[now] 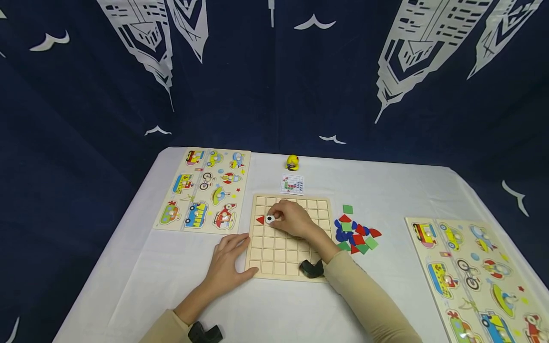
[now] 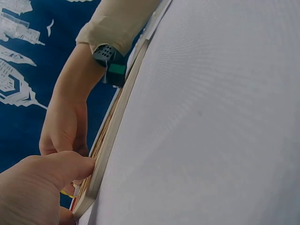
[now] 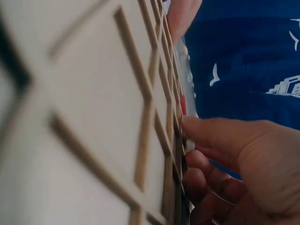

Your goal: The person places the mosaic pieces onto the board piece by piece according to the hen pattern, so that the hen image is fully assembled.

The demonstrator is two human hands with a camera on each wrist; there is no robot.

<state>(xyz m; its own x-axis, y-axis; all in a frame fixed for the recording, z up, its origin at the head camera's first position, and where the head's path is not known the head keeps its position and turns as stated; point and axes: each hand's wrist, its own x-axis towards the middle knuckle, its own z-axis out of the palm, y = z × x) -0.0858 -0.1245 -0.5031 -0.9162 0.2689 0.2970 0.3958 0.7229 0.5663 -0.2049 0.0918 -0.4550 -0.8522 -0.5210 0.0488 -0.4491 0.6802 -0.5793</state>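
Observation:
A square wooden grid board (image 1: 268, 255) lies on the table with a red triangle (image 1: 260, 220) near its left side. Just right of that triangle, my right hand (image 1: 293, 219) pinches a small white piece with a black dot (image 1: 269, 219) between thumb and fingertips, low over the grid. In the right wrist view the curled fingers of the right hand (image 3: 243, 159) are close to the board's ridges (image 3: 147, 112). My left hand (image 1: 227, 262) lies spread at the board's left edge. Its thumb touches the rim (image 2: 117, 112) in the left wrist view.
Loose red, blue and green pieces (image 1: 358, 239) lie in a pile right of the board. Behind it are a small pattern card (image 1: 292, 184) and a yellow figurine (image 1: 292, 162). Vehicle puzzle boards lie at left (image 1: 201, 190) and right (image 1: 472, 281).

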